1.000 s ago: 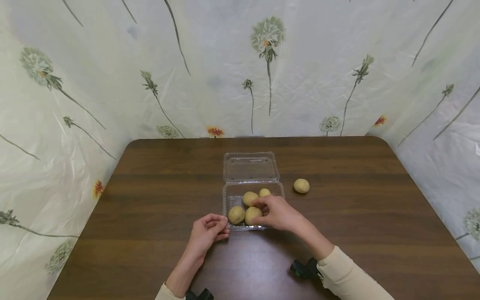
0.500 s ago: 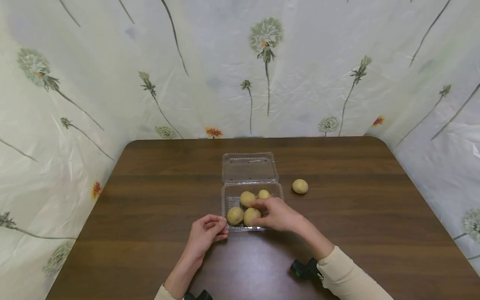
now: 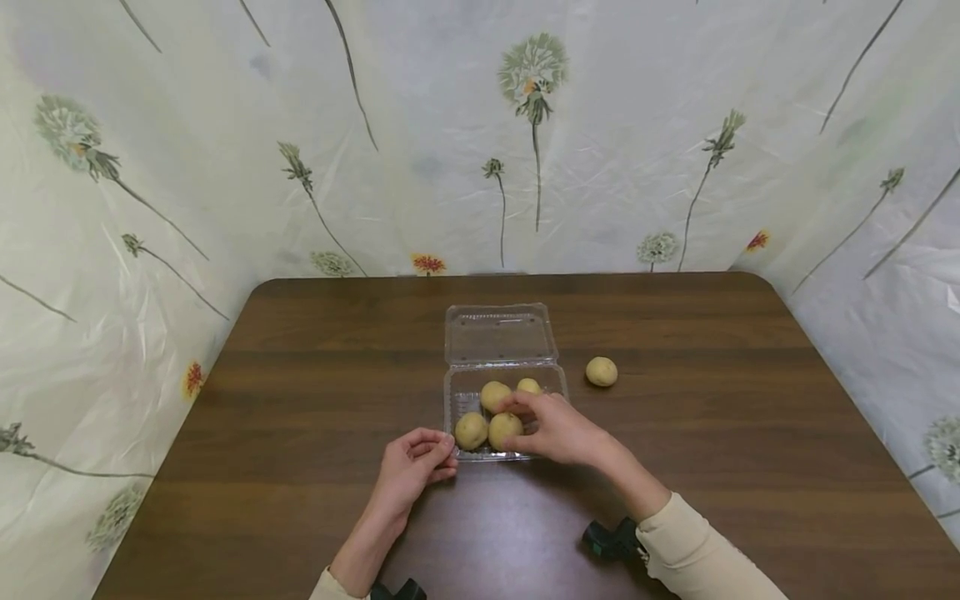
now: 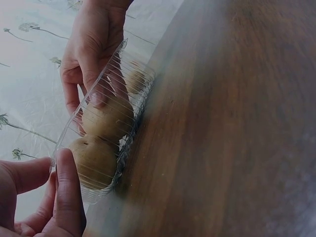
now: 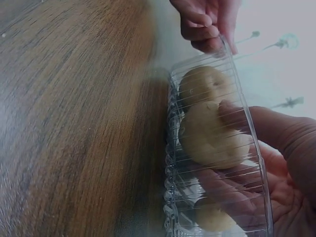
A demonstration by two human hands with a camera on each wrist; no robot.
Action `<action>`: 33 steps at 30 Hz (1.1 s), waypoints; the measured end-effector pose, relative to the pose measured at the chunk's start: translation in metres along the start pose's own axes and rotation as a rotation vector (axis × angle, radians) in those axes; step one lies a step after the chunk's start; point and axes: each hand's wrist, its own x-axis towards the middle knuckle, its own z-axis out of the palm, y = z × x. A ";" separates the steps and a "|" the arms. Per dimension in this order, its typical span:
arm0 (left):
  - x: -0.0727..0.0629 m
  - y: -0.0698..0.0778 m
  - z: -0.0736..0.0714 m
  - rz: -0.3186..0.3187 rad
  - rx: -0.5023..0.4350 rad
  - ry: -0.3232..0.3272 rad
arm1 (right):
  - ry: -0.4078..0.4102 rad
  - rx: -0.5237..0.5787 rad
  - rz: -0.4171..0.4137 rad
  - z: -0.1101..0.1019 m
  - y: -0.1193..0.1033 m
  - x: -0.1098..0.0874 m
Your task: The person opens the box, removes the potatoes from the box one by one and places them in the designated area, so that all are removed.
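A clear hinged plastic container [image 3: 452, 404] sits on the table with its lid [image 3: 501, 335] folded back. Several potatoes lie inside: one at front left [image 3: 471, 431], one at front middle [image 3: 505, 431], one behind [image 3: 495, 397] and a partly covered one [image 3: 529, 386] at the back right. My left hand [image 3: 408, 467] pinches the container's near left corner between thumb and fingers. Reaching inside, my right hand [image 3: 558, 429] grips the front middle potato, thumb on its near side, as the right wrist view shows through the ribbed wall. The container's right part is hidden by this hand.
One loose potato [image 3: 602, 372] lies on the brown wooden table [image 3: 322, 383], right of the container. A flower-printed sheet [image 3: 420, 142] hangs behind the table and along its sides. Dark devices [image 3: 611, 540] are worn at the wrists.
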 end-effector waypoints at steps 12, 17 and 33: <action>0.000 0.001 0.000 -0.005 0.000 0.001 | 0.001 0.029 -0.036 -0.001 0.002 -0.001; 0.000 0.000 0.000 -0.005 -0.002 0.000 | 0.000 0.027 -0.024 -0.002 0.001 -0.001; 0.001 -0.002 0.001 0.009 -0.009 0.003 | 0.043 0.144 -0.022 -0.005 0.002 -0.006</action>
